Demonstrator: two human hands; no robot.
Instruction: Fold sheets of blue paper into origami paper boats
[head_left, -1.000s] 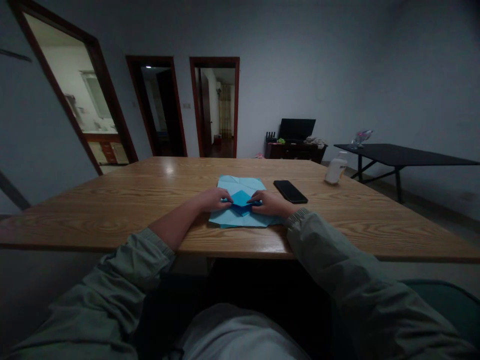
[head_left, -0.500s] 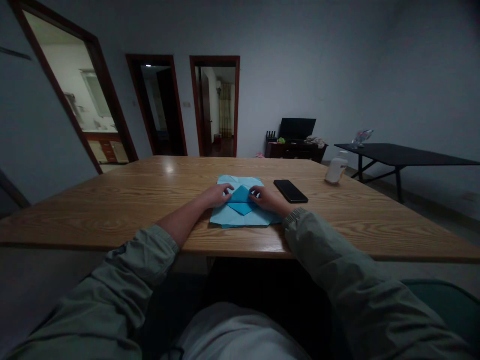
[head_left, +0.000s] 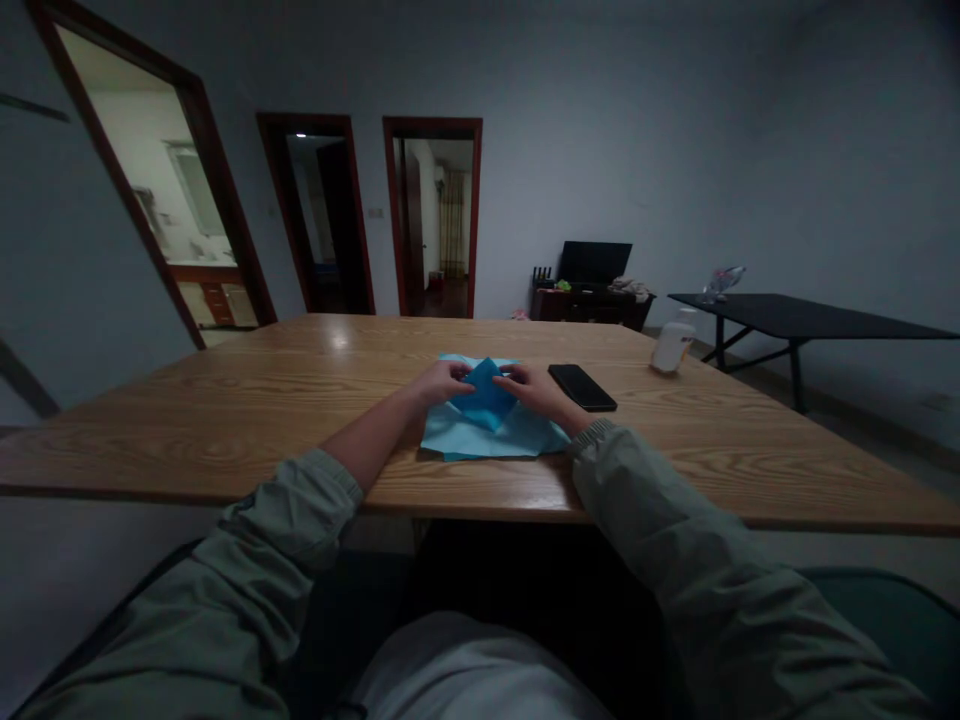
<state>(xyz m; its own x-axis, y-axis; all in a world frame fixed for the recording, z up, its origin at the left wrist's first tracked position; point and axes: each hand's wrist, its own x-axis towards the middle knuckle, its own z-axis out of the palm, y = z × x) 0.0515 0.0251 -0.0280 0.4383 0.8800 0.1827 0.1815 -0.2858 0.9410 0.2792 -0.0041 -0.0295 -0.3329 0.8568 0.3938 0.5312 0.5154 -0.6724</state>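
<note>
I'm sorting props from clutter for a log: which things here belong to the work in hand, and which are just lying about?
In use:
- folded blue paper, at the fingertips of the left hand and right hand
- light blue paper beneath it

Lying about, apparently:
- black smartphone, right of the papers
- plastic bottle, farther right
- flat screen on the cabinet

Matt blue paper [head_left: 486, 400], glossy wood-grain table [head_left: 262, 400], smooth black phone [head_left: 583, 388], wrinkled cloth sleeves [head_left: 667, 510]
</note>
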